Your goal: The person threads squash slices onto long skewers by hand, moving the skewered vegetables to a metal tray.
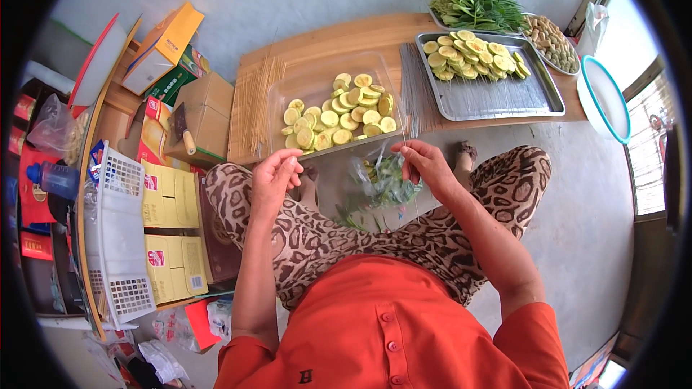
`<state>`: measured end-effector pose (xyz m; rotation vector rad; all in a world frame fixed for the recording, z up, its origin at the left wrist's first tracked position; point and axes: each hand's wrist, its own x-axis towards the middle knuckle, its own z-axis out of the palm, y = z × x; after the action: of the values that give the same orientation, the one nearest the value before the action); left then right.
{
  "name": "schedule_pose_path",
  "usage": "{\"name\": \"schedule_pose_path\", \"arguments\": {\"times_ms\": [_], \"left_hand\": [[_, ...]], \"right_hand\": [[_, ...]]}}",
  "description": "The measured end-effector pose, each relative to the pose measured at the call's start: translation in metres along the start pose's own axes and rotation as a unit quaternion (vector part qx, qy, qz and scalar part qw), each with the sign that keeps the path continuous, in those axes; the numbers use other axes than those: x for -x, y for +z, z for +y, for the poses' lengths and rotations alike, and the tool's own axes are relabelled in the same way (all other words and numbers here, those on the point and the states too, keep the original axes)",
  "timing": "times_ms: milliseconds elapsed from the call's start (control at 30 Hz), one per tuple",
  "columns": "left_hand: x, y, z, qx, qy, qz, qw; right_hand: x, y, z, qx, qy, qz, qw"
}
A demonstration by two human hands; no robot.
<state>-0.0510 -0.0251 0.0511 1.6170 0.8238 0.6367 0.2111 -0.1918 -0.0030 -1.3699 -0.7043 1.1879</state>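
Note:
My left hand (277, 175) is raised at the near edge of a clear plastic tub (270, 102), its thumb and fingertips close together; whether anything thin is between them I cannot tell. My right hand (424, 165) pinches a thin metal skewer (417, 208) near the tub's right corner. Round slices of zucchini (330, 118) lie in the tub. To its right, a metal tray (486, 113) holds a heap of slices (470, 54) with thin skewers sticking out towards me. Loose metal skewers (413, 86) lie between tub and tray, and bamboo skewers (259, 102) lie left of the tub.
Leafy greens (478, 5) and a plate of skewered food (551, 46) are at the back right. A teal-rimmed basin (605, 100) stands at the table's right end. Left are a cardboard box (203, 113), a cleaver (184, 128) and a white basket (121, 232). A plastic bag of greens (386, 175) lies below.

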Motion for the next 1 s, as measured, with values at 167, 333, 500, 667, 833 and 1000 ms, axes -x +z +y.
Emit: {"name": "schedule_pose_path", "arguments": {"times_ms": [167,333,500,667,833,1000], "left_hand": [[-0.001,-0.01,0.0,0.012,0.017,0.012,1.0],[0.004,-0.008,0.001,0.008,0.005,0.02,1.0],[0.006,-0.011,0.004,-0.002,0.01,0.02,1.0],[0.001,-0.019,0.001,-0.008,0.007,0.028,1.0],[-0.016,-0.029,-0.006,-0.018,0.007,0.031,0.999],[-0.067,-0.04,-0.03,-0.087,-0.023,-0.008,0.996]], "right_hand": [[0.0,0.001,0.006,0.017,0.001,-0.001,1.0],[-0.001,0.002,0.011,0.036,0.012,-0.005,0.999],[-0.003,0.006,0.011,0.04,0.012,-0.022,0.999],[-0.005,0.009,0.011,0.042,0.01,-0.027,0.999],[-0.008,0.007,0.017,0.047,0.014,-0.025,0.998],[-0.011,0.007,0.024,0.065,0.041,-0.019,0.997]]}}
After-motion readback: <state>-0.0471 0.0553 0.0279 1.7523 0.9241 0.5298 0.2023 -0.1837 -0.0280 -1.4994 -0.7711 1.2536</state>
